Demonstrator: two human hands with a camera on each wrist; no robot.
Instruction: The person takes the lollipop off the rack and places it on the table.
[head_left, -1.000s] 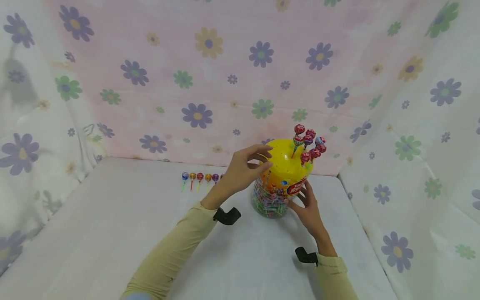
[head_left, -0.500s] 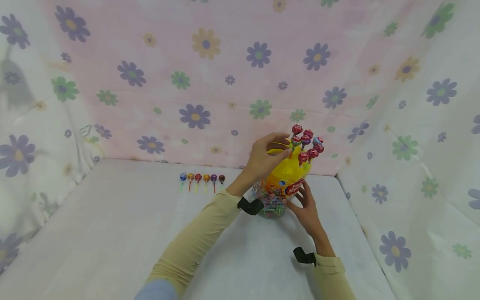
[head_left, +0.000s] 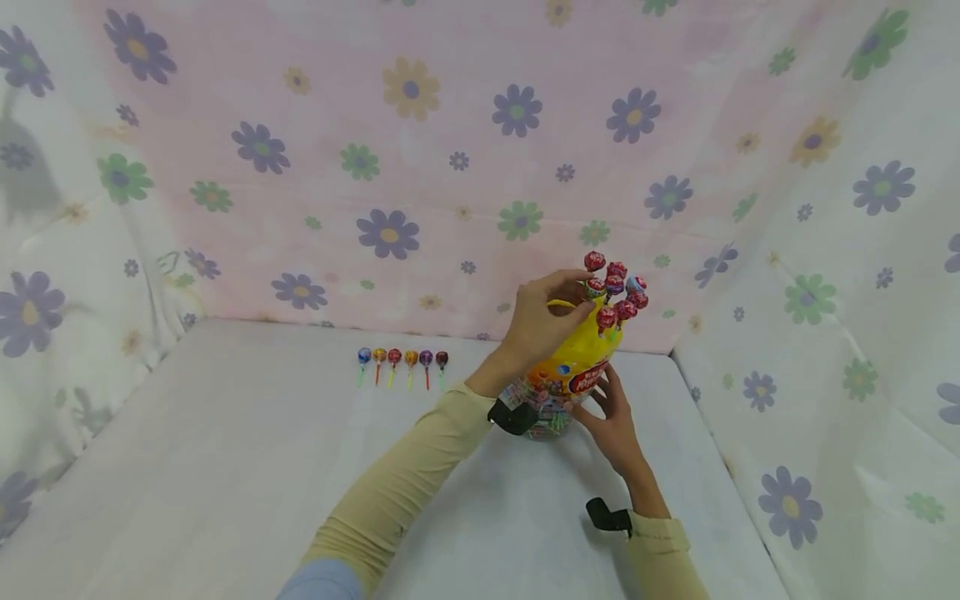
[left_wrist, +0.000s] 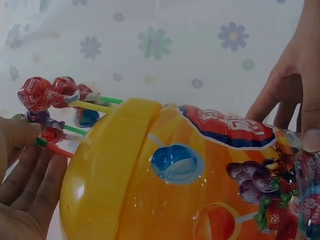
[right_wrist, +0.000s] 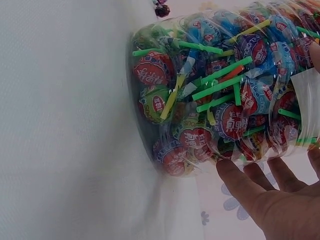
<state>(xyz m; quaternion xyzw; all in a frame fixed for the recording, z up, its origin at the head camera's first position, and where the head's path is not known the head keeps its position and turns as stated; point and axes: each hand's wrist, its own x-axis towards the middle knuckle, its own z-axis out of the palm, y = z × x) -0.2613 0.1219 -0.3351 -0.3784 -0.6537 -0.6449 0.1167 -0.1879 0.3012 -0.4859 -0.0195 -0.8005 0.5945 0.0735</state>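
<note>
A clear candy jar (right_wrist: pixel 215 120) full of wrapped lollipops stands on the white table, with a yellow domed lid (left_wrist: pixel 107 165) and an orange printed label (left_wrist: pixel 175 195). Several red-wrapped lollipops (head_left: pixel 626 309) stick up from holes in the lid. My left hand (head_left: pixel 542 323) is over the lid and pinches a green-wrapped lollipop (head_left: pixel 596 287) between thumb and fingers. Its red stick (left_wrist: pixel 59 150) meets the lid's surface in the left wrist view. My right hand (head_left: pixel 617 425) grips the jar's right side, thumb in front and fingers round the far side.
Left of the jar, several lollipops lie in a row on the white table (head_left: pixel 262 467), among them a blue one (head_left: pixel 364 356) and a dark one (head_left: pixel 442 358). A flowered cloth (head_left: pixel 322 167) stands behind and on both sides.
My left hand has moved right, from the lid's left edge to the standing lollipops, and its fingers have closed on the green-wrapped one. The right hand keeps its hold on the jar.
</note>
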